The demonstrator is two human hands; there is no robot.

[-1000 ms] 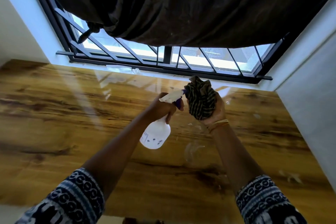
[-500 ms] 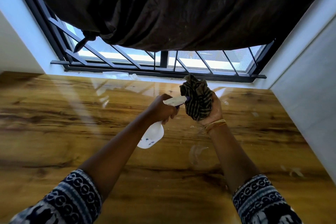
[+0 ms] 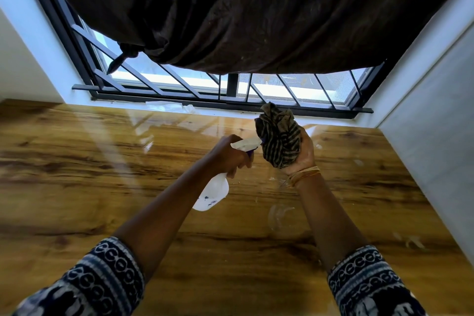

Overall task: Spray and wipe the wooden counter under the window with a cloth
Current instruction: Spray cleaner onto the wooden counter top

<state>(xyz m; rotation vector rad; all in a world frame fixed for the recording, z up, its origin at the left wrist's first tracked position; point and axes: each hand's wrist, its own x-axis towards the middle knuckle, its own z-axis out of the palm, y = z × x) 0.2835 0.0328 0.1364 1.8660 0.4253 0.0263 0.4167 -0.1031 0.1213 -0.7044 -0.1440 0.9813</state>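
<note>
While both arms reach forward over the glossy, brown-grained wooden counter (image 3: pixel 77 161), I see my left hand (image 3: pixel 228 155) wrapped around the neck of a white plastic spray bottle (image 3: pixel 214 194), fingers curled at the trigger. The bottle hangs tilted in the air above the counter, its rounded body down toward me and its white nozzle head (image 3: pixel 246 143) pointing right, almost touching the cloth. My right hand (image 3: pixel 302 155) is turned palm toward me and grips a bunched-up cloth with dark and tan stripes (image 3: pixel 278 136), fingers closed round its far side, thumb side hidden; the cloth sticks up above the hand and is clear of the counter. Thin gold-coloured bangles (image 3: pixel 305 174) circle the right wrist. Both forearms are bare, with dark blue and white patterned sleeves (image 3: pixel 102 282) pushed up near the elbows.

On the counter just beside the right forearm I can make out a faint round wet smear (image 3: pixel 282 218), and a few pale specks lie further right. Behind the hands, the black-framed window with slanted metal bars (image 3: pixel 230 87) runs along the counter's back edge, and a dark brown curtain (image 3: pixel 230 7) hangs bunched over its upper part, knotted at the left. A crumpled piece of clear plastic (image 3: pixel 169 106) lies on the white sill. White walls (image 3: pixel 436 110) close in the counter on both sides.
</note>
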